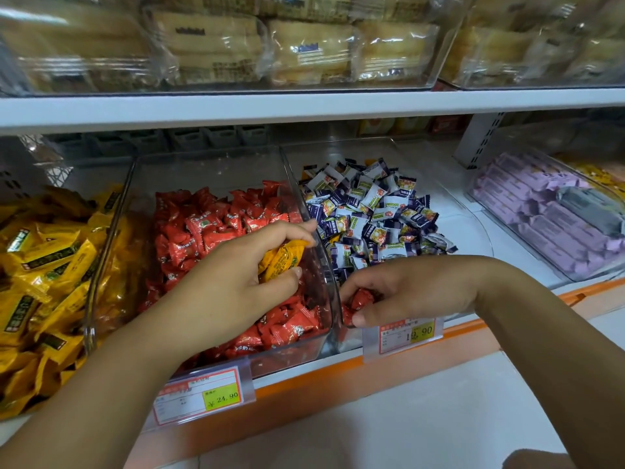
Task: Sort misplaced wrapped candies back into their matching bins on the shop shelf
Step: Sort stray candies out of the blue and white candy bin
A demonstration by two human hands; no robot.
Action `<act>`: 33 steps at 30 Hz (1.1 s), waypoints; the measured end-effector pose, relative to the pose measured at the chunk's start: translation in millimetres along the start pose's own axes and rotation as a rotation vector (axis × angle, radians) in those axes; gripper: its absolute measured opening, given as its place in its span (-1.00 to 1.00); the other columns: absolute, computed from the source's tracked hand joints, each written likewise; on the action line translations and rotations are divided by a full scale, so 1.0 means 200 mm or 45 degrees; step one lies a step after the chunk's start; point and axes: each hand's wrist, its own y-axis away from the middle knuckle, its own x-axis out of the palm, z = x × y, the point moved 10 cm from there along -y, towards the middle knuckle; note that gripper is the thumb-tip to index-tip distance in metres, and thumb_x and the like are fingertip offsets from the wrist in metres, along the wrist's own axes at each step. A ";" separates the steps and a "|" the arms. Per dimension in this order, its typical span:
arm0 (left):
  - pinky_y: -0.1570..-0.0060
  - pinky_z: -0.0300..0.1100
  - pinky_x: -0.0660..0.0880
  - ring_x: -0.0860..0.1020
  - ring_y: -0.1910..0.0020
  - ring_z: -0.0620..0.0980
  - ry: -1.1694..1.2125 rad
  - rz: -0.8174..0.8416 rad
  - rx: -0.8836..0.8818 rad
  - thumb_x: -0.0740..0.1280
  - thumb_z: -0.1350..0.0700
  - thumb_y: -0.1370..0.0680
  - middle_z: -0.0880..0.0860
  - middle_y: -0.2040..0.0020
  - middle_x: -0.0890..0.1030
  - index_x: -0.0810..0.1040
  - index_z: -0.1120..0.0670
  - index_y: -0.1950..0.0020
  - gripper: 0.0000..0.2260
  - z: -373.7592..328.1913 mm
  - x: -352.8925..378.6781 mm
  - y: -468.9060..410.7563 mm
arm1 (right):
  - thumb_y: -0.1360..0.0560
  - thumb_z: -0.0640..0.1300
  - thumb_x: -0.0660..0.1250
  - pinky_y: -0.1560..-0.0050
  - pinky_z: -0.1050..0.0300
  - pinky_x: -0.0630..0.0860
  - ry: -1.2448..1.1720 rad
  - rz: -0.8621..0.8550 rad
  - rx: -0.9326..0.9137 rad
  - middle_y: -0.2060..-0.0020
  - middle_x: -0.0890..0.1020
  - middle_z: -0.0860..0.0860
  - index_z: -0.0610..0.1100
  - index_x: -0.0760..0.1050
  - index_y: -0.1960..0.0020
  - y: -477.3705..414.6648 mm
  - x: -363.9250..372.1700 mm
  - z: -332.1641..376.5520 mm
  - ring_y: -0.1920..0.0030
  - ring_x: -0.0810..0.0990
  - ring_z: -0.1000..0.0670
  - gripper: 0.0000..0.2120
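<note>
Left hand (236, 282) was over the red bin (203, 170), fingers and thumb curled round yellow candies (282, 258). Two of them, I thought, though the wrappers bunched together and I couldn't be sure. They hung just above the red candies (209, 228) that filled that clear bin up to its front wall.

Right hand (416, 292) was down in the front left corner of the blue bin (338, 147), thumb and fingertips pinching a red candy (361, 297). Another red wrapper or two lay right beneath it, against the front wall. Behind the hand, the blue candies (372, 211), blue-and-white wrappers, were piled toward the middle and back of their bin. The two bins stood side by side, walls touching.

Left of the red bin I had the yellow heap (50, 258), same yellow as what the left hand held, pressed up against the bin's left wall.

Off to the right, well apart from both hands, a purple bin (507, 211) held purple packets (541, 214) in rows, with one grey packet (588, 211) lying on top of them.

Price tags (199, 397) were clipped along the shelf edge, one under the red bin, one under the blue.

Above it all, the upper shelf (304, 106) carried clear bins of pale cake packets (311, 52).
</note>
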 end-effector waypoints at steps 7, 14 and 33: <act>0.45 -0.23 0.39 0.45 0.45 -0.10 -0.025 -0.052 0.015 0.33 0.14 -0.55 -0.47 -0.27 0.42 0.48 -0.21 -0.11 -0.74 0.01 -0.04 0.02 | -0.52 -0.16 0.39 -0.03 0.08 0.53 -0.098 -0.156 -0.098 0.06 0.64 0.07 0.08 0.56 -0.03 0.00 -0.05 0.02 0.07 0.58 0.05 -0.84; 0.15 0.08 0.59 0.62 0.15 0.12 -0.112 -0.092 -0.032 0.31 0.02 -0.53 -0.21 -0.14 0.59 0.45 -0.30 -0.14 -0.75 0.04 -0.14 0.08 | -0.51 -0.26 0.38 0.20 0.27 0.51 -0.176 -0.362 -0.119 0.13 0.69 0.02 -0.03 0.60 0.06 0.02 -0.17 0.04 0.20 0.63 0.08 -0.86; 0.59 -0.41 0.15 0.31 0.59 -0.18 -0.184 -0.216 -0.082 0.33 0.06 -0.54 -0.09 0.49 0.43 0.45 -0.23 -0.08 -0.79 0.00 -0.26 0.17 | -0.56 -0.03 0.30 -0.05 0.15 0.56 0.639 -0.372 0.362 0.01 0.69 0.04 -0.02 0.64 -0.08 0.03 -0.19 0.08 0.08 0.64 0.06 -0.82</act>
